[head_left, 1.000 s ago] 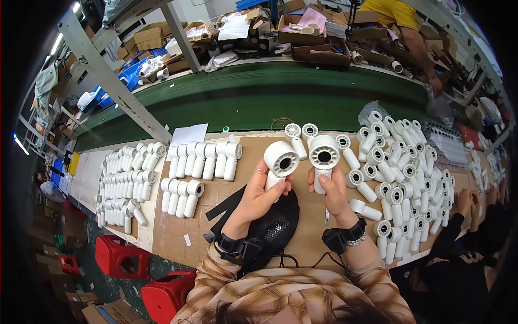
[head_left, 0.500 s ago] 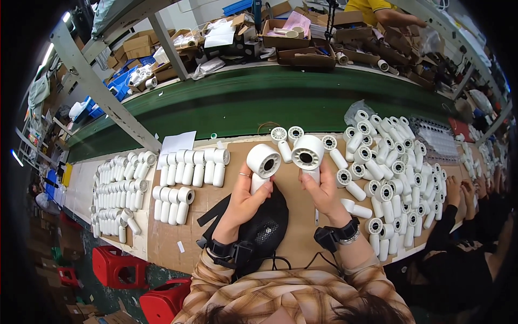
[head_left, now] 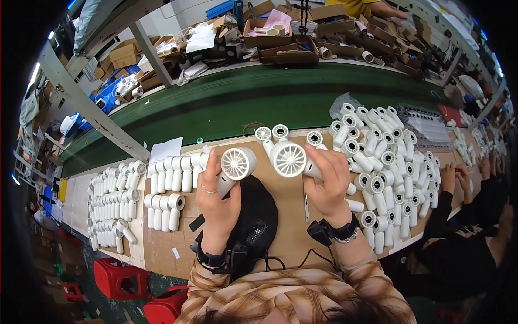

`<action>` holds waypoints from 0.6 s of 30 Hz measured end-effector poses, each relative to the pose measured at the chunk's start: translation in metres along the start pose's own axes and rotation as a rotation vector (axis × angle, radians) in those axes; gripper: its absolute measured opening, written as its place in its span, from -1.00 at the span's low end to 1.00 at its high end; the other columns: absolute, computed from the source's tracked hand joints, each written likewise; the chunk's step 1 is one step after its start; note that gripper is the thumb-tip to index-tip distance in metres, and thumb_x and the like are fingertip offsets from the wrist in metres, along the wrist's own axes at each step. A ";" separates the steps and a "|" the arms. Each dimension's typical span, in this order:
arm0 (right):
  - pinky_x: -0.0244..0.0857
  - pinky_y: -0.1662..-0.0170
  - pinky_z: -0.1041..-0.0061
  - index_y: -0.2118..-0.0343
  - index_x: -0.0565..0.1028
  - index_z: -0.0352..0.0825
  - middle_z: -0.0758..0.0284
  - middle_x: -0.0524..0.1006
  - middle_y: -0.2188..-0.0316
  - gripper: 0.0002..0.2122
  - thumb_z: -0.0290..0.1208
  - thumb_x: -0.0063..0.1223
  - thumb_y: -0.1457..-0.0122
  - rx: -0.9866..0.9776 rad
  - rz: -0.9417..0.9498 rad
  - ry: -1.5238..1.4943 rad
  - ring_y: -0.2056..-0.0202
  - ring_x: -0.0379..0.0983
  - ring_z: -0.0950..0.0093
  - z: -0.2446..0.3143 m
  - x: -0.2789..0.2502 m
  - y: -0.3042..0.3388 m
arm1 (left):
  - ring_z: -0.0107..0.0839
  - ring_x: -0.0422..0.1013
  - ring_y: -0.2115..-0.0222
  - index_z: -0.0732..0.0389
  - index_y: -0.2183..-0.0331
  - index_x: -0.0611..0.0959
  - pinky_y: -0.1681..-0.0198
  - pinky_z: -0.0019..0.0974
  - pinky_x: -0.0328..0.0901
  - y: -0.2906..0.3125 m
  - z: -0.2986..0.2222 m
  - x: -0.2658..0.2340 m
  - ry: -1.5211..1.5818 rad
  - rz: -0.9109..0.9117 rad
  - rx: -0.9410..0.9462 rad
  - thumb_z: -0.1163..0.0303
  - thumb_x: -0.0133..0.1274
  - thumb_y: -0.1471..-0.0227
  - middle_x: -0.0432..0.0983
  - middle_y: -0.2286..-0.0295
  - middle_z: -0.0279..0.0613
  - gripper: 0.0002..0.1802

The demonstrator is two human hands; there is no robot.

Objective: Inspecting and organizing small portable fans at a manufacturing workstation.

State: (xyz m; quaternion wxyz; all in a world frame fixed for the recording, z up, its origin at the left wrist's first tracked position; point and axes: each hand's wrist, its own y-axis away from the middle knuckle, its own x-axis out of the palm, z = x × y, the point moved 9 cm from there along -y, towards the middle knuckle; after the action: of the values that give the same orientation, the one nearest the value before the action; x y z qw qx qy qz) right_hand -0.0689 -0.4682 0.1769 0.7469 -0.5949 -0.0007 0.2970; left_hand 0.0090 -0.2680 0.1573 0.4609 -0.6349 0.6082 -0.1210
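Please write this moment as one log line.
left hand: holds white fan | right hand: holds second fan | spoked ends: face camera | around: black mesh item between forearms, fan rows left, fan heap right

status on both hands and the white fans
Left hand holds white fan. Right hand holds second fan. Spoked ends of both showing. Black item on cardboard below.

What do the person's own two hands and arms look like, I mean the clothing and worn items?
Both sleeves are plaid, in brown and cream. Each arm has a black wrist strap with a black boxy unit. The left hand wears a thin ring; the right hand has a silvery bracelet below it. Neither is gloved.
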 end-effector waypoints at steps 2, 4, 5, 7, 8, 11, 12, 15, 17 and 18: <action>0.26 0.39 0.46 0.19 0.50 -0.30 0.32 0.44 0.42 -0.48 -0.71 0.01 0.40 -0.068 -0.086 0.017 0.43 0.33 0.38 0.006 -0.006 -0.001 | -0.20 0.38 0.36 0.26 -0.06 0.27 0.26 -0.28 0.28 0.003 -0.003 -0.003 0.018 -0.040 0.032 0.73 0.10 0.35 0.43 0.29 -0.03 -0.18; 0.26 0.39 0.46 0.21 0.51 -0.30 0.32 0.44 0.42 -0.49 -0.72 0.01 0.40 -0.069 -0.072 0.012 0.43 0.33 0.38 0.007 -0.006 -0.001 | -0.20 0.38 0.36 0.27 -0.06 0.26 0.26 -0.28 0.28 0.004 -0.003 -0.003 0.031 -0.046 0.037 0.73 0.11 0.36 0.43 0.30 -0.04 -0.17; 0.26 0.39 0.47 0.22 0.51 -0.31 0.32 0.44 0.43 -0.50 -0.72 0.01 0.41 -0.071 -0.060 0.010 0.44 0.33 0.37 0.007 -0.007 -0.001 | -0.20 0.37 0.37 0.27 -0.06 0.25 0.27 -0.28 0.29 0.004 -0.004 -0.003 0.046 -0.052 0.045 0.73 0.11 0.37 0.43 0.31 -0.04 -0.16; 0.27 0.38 0.47 0.23 0.52 -0.31 0.32 0.44 0.43 -0.50 -0.72 0.01 0.41 -0.071 -0.045 0.006 0.44 0.33 0.37 0.008 -0.006 -0.001 | -0.20 0.37 0.38 0.28 -0.06 0.24 0.27 -0.28 0.29 0.005 -0.004 -0.002 0.060 -0.057 0.050 0.74 0.12 0.38 0.44 0.32 -0.04 -0.15; 0.27 0.39 0.47 0.24 0.52 -0.31 0.32 0.45 0.45 -0.51 -0.72 0.01 0.40 -0.038 -0.027 -0.012 0.45 0.34 0.37 0.006 -0.005 -0.001 | -0.21 0.37 0.38 0.28 -0.06 0.24 0.28 -0.28 0.29 0.005 -0.004 -0.003 0.069 -0.071 0.052 0.74 0.12 0.39 0.44 0.33 -0.05 -0.14; 0.28 0.40 0.46 0.25 0.52 -0.32 0.30 0.45 0.47 -0.53 -0.72 0.02 0.40 0.030 0.011 -0.050 0.47 0.36 0.36 0.003 -0.001 0.001 | -0.22 0.37 0.40 0.28 -0.06 0.24 0.30 -0.28 0.29 0.007 -0.003 -0.003 0.081 -0.097 0.051 0.74 0.12 0.39 0.44 0.34 -0.05 -0.14; 0.29 0.38 0.45 0.25 0.51 -0.35 0.28 0.47 0.45 -0.54 -0.72 0.05 0.39 0.055 0.030 -0.062 0.46 0.37 0.34 0.003 0.003 0.001 | -0.21 0.37 0.40 0.28 -0.06 0.24 0.31 -0.28 0.30 0.008 -0.001 -0.005 0.080 -0.098 0.048 0.74 0.12 0.40 0.44 0.34 -0.05 -0.13; 0.30 0.35 0.43 0.25 0.48 -0.41 0.22 0.49 0.42 -0.55 -0.73 0.09 0.38 0.101 0.077 -0.117 0.44 0.41 0.30 0.003 0.011 0.003 | -0.19 0.37 0.42 0.28 -0.07 0.23 0.34 -0.27 0.30 0.008 0.000 -0.013 0.049 -0.110 0.035 0.74 0.12 0.41 0.44 0.34 -0.04 -0.12; 0.31 0.35 0.44 0.23 0.47 -0.42 0.20 0.49 0.42 -0.56 -0.73 0.10 0.34 0.115 0.066 -0.080 0.44 0.42 0.31 -0.002 0.006 0.003 | -0.18 0.37 0.43 0.28 -0.07 0.23 0.36 -0.27 0.30 0.003 -0.013 -0.008 0.002 -0.094 0.115 0.73 0.13 0.43 0.45 0.34 -0.05 -0.10; 0.32 0.35 0.45 0.22 0.47 -0.43 0.19 0.49 0.41 -0.57 -0.73 0.10 0.32 0.124 0.061 -0.061 0.44 0.43 0.31 -0.003 0.006 0.004 | -0.17 0.37 0.44 0.29 -0.07 0.22 0.37 -0.27 0.30 0.001 -0.019 -0.007 -0.021 -0.084 0.155 0.73 0.14 0.43 0.46 0.34 -0.06 -0.10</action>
State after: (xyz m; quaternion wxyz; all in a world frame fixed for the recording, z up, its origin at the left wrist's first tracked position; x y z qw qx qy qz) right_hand -0.0643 -0.4682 0.1707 0.7725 -0.5380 0.0130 0.3370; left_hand -0.0065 -0.2696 0.1696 0.5093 -0.6235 0.5651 -0.1801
